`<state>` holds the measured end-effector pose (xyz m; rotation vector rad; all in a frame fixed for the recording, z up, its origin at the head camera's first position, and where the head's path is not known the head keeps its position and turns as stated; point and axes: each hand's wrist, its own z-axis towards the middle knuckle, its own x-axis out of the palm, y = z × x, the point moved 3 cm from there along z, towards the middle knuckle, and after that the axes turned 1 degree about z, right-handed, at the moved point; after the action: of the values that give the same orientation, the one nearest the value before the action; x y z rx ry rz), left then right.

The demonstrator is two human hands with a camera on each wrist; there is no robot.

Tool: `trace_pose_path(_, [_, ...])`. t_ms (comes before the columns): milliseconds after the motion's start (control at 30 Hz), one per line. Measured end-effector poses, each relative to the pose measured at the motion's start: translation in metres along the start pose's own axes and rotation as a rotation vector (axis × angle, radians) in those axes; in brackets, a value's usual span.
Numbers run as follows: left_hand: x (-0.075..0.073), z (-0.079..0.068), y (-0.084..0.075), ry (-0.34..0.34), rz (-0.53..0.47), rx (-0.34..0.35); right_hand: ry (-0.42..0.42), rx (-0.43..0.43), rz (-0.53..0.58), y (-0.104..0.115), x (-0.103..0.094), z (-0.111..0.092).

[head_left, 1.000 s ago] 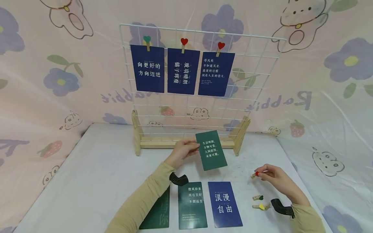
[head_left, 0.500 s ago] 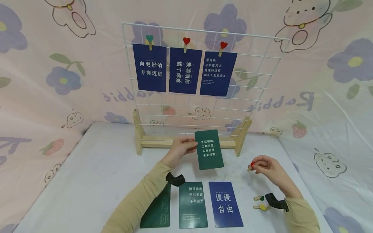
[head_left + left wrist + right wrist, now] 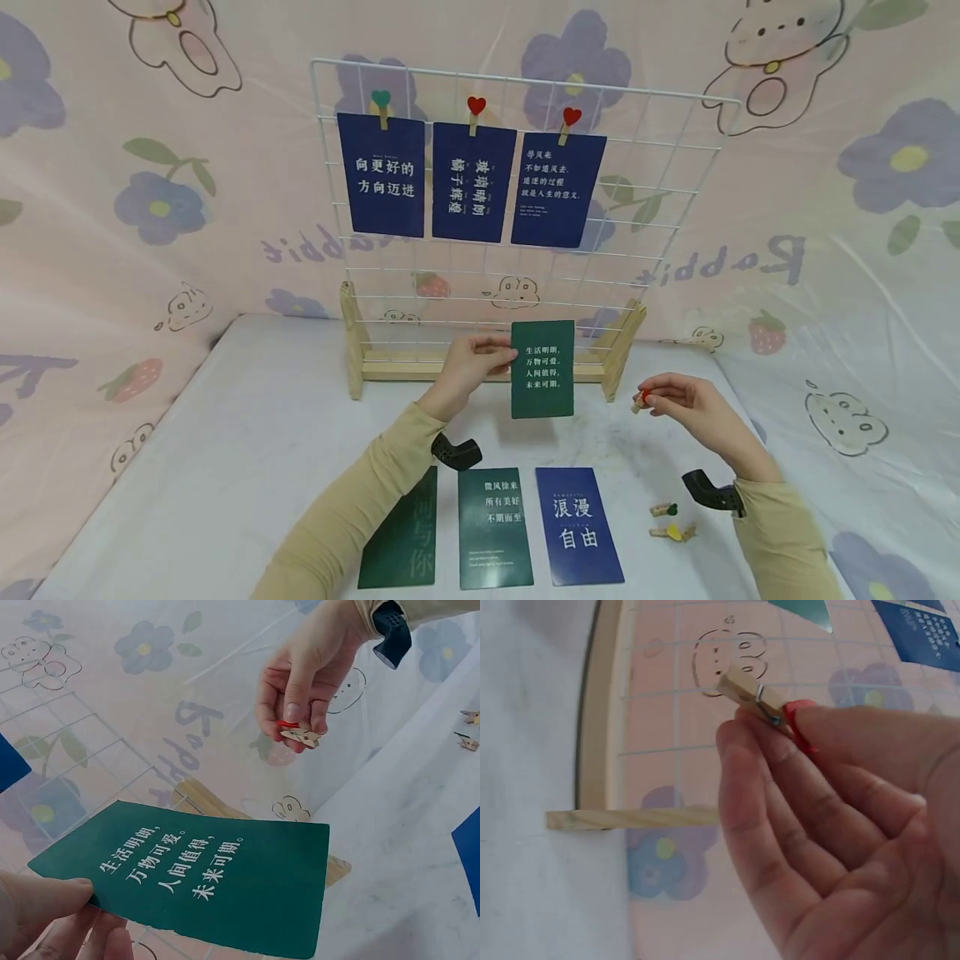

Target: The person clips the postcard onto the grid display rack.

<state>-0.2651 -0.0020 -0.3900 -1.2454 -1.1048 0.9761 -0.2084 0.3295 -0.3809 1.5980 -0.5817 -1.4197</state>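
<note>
My left hand (image 3: pixel 474 367) pinches the left edge of a green card (image 3: pixel 542 392) with white writing and holds it upright above the table, in front of the rack's wooden foot. In the left wrist view the thumb lies on the face of the card. To the right, my right hand (image 3: pixel 693 408) pinches a small wooden clothespin (image 3: pixel 754 694) by its red heart end; its bare wooden tip points away from the fingers. Behind the card stands a white wire grid rack (image 3: pixel 525 81), where three blue cards hang in a row, the middle one (image 3: pixel 472 183) under a red heart clothespin (image 3: pixel 476 106).
On the table lie a dark green card (image 3: pixel 405 542) partly under my left sleeve, another green card (image 3: pixel 496 542) and a blue card (image 3: pixel 579 533). Clothespins with a green heart (image 3: pixel 664 509) and a yellow heart (image 3: pixel 673 532) lie at the right. A patterned cloth hangs behind the rack.
My left hand has raised the green card slightly toward the rack and turned it straighter. My right hand, with the clothespin, has moved up and left, closer to the card.
</note>
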Motion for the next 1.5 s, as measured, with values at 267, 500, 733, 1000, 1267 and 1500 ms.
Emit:
trace_pose_path(267, [0.008,0.006,-0.023,0.012,0.060,0.096,0.006,-0.100,-0.027,0.027,-0.010,0.012])
trace_pose_path(500, [0.015,0.013,-0.047,0.005,0.091,0.179,-0.029,-0.131,-0.065,0.049,-0.020,0.019])
trace_pose_path(733, [0.025,0.020,-0.068,0.017,0.135,0.245,-0.054,-0.153,-0.088,0.073,-0.027,0.026])
trace_pose_path(1000, [0.037,0.030,-0.090,-0.003,0.179,0.289,-0.121,-0.197,-0.116,0.098,-0.035,0.038])
trace_pose_path(1267, [0.043,0.038,-0.105,-0.025,0.207,0.309,-0.167,-0.177,-0.118,0.121,-0.042,0.050])
trace_pose_path(1500, [0.048,0.045,-0.115,-0.032,0.198,0.334,-0.217,-0.165,-0.109,0.139,-0.049,0.057])
